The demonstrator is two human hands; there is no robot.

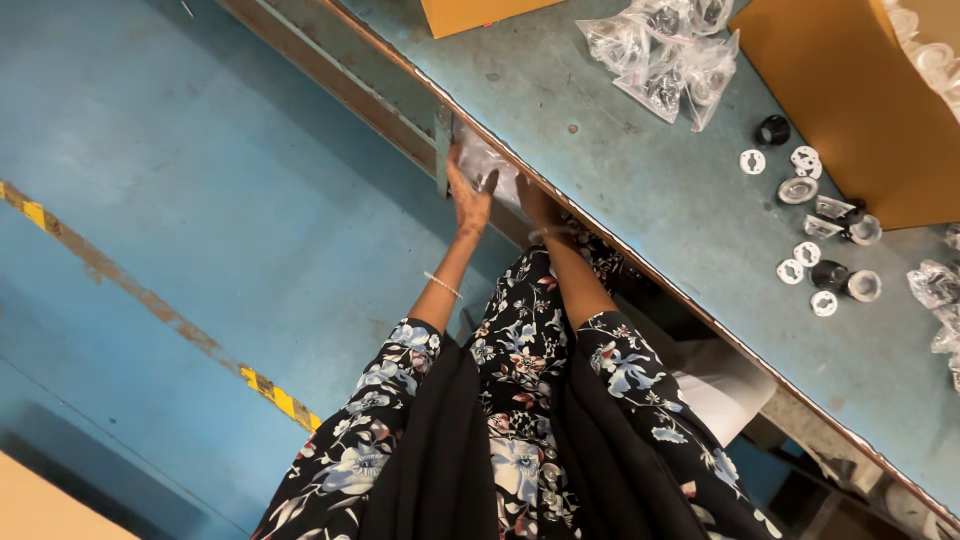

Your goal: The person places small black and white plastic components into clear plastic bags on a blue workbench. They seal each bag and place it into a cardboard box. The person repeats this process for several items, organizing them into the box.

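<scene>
Clear plastic bag sits at the worn blue counter edge, gripped by left hand and right hand. More bagged parts, small round fittings and cardboard box lie there; blue floor carries a yellow stripe.

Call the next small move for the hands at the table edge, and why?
Probably lift the clear plastic bag up onto the table. Both the left hand and right hand hold it just below the table's edge, while similar bagged parts and loose small fittings already lie on top.
</scene>
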